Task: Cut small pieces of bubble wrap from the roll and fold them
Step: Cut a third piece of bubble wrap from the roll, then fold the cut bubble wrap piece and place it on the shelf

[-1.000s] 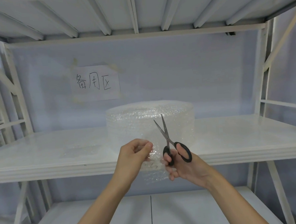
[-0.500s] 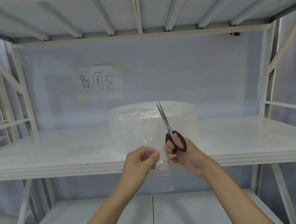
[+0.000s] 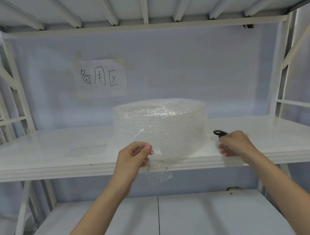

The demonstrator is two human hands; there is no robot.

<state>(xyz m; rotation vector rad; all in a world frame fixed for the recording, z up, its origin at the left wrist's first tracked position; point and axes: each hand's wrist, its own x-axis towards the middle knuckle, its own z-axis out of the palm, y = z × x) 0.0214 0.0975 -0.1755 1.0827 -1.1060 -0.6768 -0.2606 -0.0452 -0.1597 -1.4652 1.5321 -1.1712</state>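
A large clear bubble wrap roll [image 3: 159, 120] stands on end in the middle of the white shelf [image 3: 45, 168]. My left hand [image 3: 133, 158] pinches a small piece of bubble wrap [image 3: 158, 172] that hangs over the shelf's front edge, in front of the roll. My right hand [image 3: 234, 145] is low on the shelf to the right of the roll, fingers curled over the black-handled scissors [image 3: 220, 133]. Only one handle loop shows past the fingers; the blades are hidden.
Flat pieces of bubble wrap [image 3: 84, 149] lie on the shelf left of the roll. A paper sign [image 3: 102, 78] with handwriting is taped to the back wall. A lower shelf [image 3: 192, 219] sits below, and metal uprights frame both sides.
My right hand has swung the scissors away from the roll, from upright at the cut down to the shelf on the right. My left hand keeps its pinch on the bubble wrap.
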